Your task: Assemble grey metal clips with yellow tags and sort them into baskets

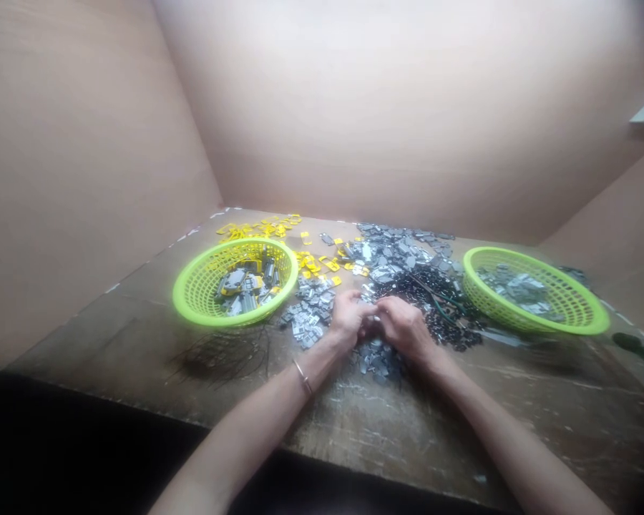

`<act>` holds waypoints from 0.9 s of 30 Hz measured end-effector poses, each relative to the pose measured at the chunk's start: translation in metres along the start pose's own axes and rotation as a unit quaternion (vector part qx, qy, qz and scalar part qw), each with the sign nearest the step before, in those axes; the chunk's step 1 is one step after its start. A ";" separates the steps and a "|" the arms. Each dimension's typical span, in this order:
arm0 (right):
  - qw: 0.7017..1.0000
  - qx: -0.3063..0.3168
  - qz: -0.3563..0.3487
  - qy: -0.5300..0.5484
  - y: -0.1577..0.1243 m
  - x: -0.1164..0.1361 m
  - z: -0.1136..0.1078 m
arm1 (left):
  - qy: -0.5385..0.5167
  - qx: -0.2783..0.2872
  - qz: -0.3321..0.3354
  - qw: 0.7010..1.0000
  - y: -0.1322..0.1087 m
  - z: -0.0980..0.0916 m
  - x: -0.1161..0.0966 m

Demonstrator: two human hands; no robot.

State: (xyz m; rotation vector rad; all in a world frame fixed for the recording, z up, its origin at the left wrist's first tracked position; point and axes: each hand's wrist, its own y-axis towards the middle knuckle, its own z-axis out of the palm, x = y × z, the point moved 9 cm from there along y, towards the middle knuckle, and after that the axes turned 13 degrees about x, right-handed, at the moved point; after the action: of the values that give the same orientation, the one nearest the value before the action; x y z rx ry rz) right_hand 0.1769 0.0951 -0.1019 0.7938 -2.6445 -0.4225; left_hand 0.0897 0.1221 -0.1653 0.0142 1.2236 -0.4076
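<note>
On the surface (408,436) I log a left plastic basket (193,297) and a right plastic basket (537,291), each holding metal parts (241,290). Loose metal plates (397,257) lie between the baskets, spreading behind and in front of my position's working area, and a tangle of wire (222,357) lies before the left basket.

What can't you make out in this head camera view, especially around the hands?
Head view:
Anything held between the left hand and right hand: hidden by the fingers.
Black pieces: too small to identify individually.
Green-handled object: cut off by the right edge, its type unclear.
Grey parts in the right basket: partly hidden by the mesh wall, blurred.
</note>
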 end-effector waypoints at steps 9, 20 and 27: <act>0.990 -0.042 0.044 0.127 -0.007 -0.003 -0.020 | -0.016 0.019 0.030 0.999 0.002 0.000 -0.002; 0.894 0.064 0.136 0.422 -0.007 -0.022 -0.010 | -0.062 0.106 0.009 0.992 -0.001 0.014 -0.007; 0.783 -0.030 0.221 0.580 -0.015 -0.051 -0.005 | -0.076 0.228 0.000 0.971 -0.012 0.041 -0.010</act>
State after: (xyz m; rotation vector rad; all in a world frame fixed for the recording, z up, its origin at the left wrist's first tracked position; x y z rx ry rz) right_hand 0.2257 0.1110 -0.1158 0.2076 -1.5200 0.1232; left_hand 0.1206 0.1046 -0.1394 0.3710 0.9577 -0.6717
